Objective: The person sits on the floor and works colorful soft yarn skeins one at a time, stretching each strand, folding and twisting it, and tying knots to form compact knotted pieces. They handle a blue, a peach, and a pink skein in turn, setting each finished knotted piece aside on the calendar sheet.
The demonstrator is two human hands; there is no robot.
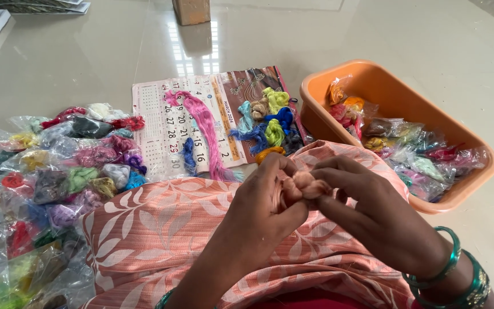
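Note:
My left hand (pixel 261 206) and my right hand (pixel 367 209) meet over my lap, both closed on a small peach-coloured skein of thread (pixel 304 184) that is knotted between the fingers. The skein rests above a peach cloth with a white leaf print (pixel 161 223) covering my knees. Green bangles (pixel 458 274) circle my right wrist.
A calendar sheet (pixel 161 126) lies on the floor ahead, with a long pink skein (pixel 204 123) and several knotted skeins (pixel 267 117) on it. An orange plastic tub (pixel 321 91) with bagged threads stands at the right. A heap of bagged threads (pixel 58 166) spreads at the left. A cardboard box (pixel 191 10) stands far back.

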